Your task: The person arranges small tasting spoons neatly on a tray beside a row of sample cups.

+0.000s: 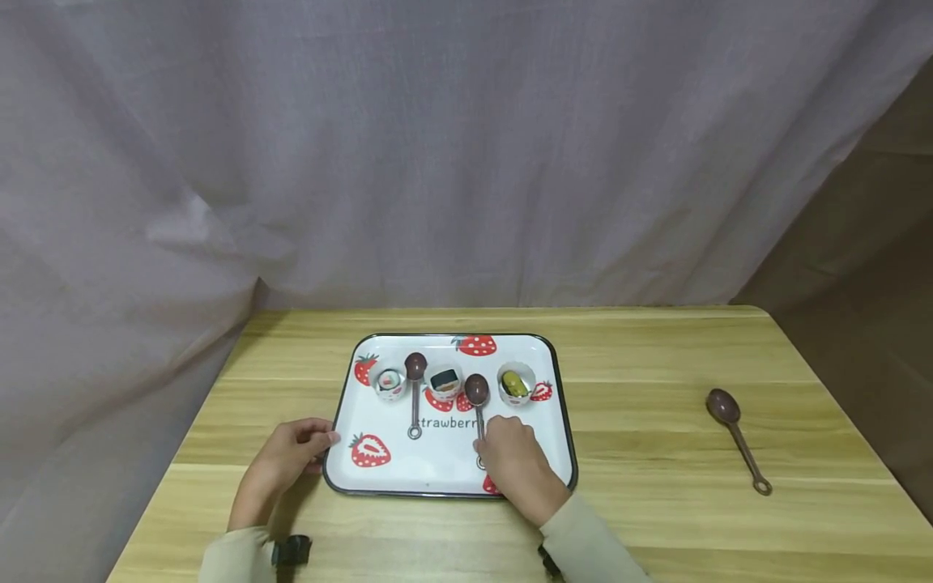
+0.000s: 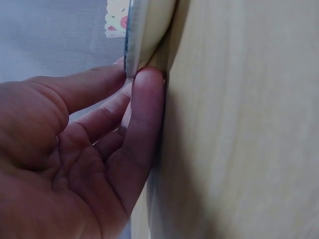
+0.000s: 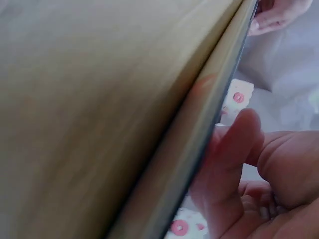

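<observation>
A white tray [image 1: 423, 478] printed with strawberries lies on the table. My left hand [image 1: 287, 457] grips its left rim, fingers tucked beneath it in the left wrist view. Over the tray's right half, my right hand [image 1: 516, 457] has its curled fingers around the handle of a brown spoon [image 1: 477, 389]; the right wrist view hides that spoon. A second brown spoon [image 1: 415, 366] lies on the tray further left. Three small patterned paper cups stand beside the spoons: a left cup [image 1: 389, 394] with a white roll, a middle cup [image 1: 445, 394] with a dark-wrapped piece, a right cup [image 1: 516, 400] with a yellow-green piece.
Another brown spoon [image 1: 739, 441] lies on the wooden table [image 1: 641, 470], well to the right of the tray. A grey curtain [image 1: 466, 162] hangs behind the table's back edge.
</observation>
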Motion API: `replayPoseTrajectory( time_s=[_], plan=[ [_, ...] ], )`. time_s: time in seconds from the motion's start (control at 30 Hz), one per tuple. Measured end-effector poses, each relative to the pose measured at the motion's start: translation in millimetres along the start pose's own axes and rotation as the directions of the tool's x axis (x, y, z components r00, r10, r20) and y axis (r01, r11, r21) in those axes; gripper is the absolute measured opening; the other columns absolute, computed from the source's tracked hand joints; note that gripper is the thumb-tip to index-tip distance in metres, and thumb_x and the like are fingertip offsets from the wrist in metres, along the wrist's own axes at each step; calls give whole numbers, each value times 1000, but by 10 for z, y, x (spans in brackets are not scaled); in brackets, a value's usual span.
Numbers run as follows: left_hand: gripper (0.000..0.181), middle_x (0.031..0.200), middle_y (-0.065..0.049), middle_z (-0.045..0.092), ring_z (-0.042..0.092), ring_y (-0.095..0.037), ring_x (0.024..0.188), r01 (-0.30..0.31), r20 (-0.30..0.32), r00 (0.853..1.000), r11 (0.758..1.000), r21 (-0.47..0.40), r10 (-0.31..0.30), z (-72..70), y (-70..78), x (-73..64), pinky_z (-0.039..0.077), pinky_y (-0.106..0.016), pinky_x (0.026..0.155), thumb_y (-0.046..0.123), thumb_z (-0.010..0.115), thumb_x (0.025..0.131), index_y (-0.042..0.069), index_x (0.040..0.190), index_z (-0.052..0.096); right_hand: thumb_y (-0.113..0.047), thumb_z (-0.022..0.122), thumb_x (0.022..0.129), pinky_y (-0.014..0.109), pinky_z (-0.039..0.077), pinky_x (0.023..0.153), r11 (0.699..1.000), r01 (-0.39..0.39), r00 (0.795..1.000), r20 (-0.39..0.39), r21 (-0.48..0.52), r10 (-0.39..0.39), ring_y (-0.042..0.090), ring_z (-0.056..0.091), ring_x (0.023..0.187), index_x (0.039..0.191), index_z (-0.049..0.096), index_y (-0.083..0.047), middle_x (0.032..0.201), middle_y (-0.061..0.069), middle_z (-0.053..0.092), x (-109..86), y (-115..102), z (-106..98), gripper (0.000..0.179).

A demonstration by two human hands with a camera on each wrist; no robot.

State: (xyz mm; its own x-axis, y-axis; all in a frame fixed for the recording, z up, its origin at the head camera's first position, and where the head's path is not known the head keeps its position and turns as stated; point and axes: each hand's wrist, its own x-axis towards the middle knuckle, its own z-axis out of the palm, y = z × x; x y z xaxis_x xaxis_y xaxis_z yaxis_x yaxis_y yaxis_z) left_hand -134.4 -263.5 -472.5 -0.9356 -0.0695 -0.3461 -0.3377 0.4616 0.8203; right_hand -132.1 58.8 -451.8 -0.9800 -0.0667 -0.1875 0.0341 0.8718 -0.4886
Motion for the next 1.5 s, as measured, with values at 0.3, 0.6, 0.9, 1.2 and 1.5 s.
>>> replayPoseTrajectory(
  time_s=[0.3, 0.6, 0.9, 1.2, 1.5],
  plan=[
    [37, 105, -16, 71, 67, -18, 85, 1, 1, 1000, 1000, 8, -1, -3, 0, -4, 63, -34, 72, 13, 67, 103, -12, 130, 64, -14, 68, 102, 19, 40, 38, 951, -61, 994, 102, 302, 32, 7, 51, 40, 68, 65, -6, 55, 1, 57, 37, 155, -29, 36],
    [36, 106, -18, 71, 67, -20, 86, -9, 5, 1000, 1000, 10, 9, -7, 32, -1, 63, -35, 71, 12, 66, 103, -12, 130, 64, -14, 63, 104, 18, 38, 37, 897, -53, 996, 92, 439, 14, 7, 51, 39, 73, 68, -6, 58, 1, 59, 113, 205, -44, 33],
    [37, 104, -16, 71, 66, -18, 82, -21, -11, 1000, 1000, 10, 21, -5, 14, 7, 63, -35, 70, 13, 68, 103, -13, 129, 64, -10, 60, 105, 28, 53, 41, 847, -42, 998, 65, 530, 9, 12, 55, 41, 83, 68, 0, 63, 6, 61, 271, 102, -106, 25],
    [34, 106, -18, 71, 66, -20, 85, -15, -12, 1000, 1000, 23, 16, 18, 10, 7, 63, -35, 70, 12, 66, 103, -11, 129, 65, -8, 60, 104, 27, 51, 39, 878, -51, 997, 70, 477, 20, 12, 58, 40, 79, 68, 0, 61, 4, 61, 322, 62, -106, 27],
    [34, 105, -17, 71, 66, -19, 83, -6, -17, 1000, 1000, 18, 7, 20, 4, -4, 63, -35, 70, 11, 66, 103, -12, 129, 65, -7, 61, 104, 22, 44, 37, 905, -77, 996, 71, 418, 52, 13, 59, 41, 79, 67, -1, 60, 5, 61, 357, 89, -32, 26]
  ],
)
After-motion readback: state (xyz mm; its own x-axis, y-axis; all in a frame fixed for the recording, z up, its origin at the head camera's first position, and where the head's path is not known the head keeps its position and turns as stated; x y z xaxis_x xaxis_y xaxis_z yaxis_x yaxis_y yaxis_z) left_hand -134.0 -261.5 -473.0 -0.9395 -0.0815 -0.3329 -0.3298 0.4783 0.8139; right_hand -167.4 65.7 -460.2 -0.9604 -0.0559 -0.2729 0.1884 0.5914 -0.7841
